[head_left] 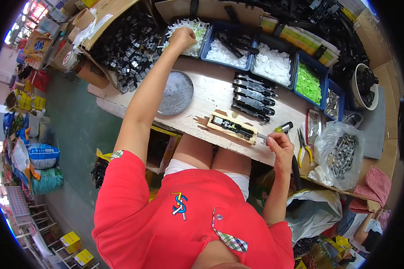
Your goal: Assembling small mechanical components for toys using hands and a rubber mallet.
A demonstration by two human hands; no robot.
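My left hand (182,38) reaches into a tray heaped with slim white and pale green plastic pieces (200,30). Its fingers are curled down among them, and whatever they pinch is hidden. Near the table's front edge, my right hand (280,149) pinches the end of a thin metal rod (262,136). That rod meets the right end of a pale wooden holder (214,126), in which a long black plastic assembly (238,129) lies. Behind the holder, several similar black assemblies (254,99) rest in a row.
Blue trays hold white pieces (271,64), green pieces (309,84) and small metal parts (331,104). A round metal dish (176,93) stands left. Right are a yellow-handled screwdriver (283,127), pliers (305,150) and a bag of metal parts (343,152). A carton of black parts (129,49) sits far left.
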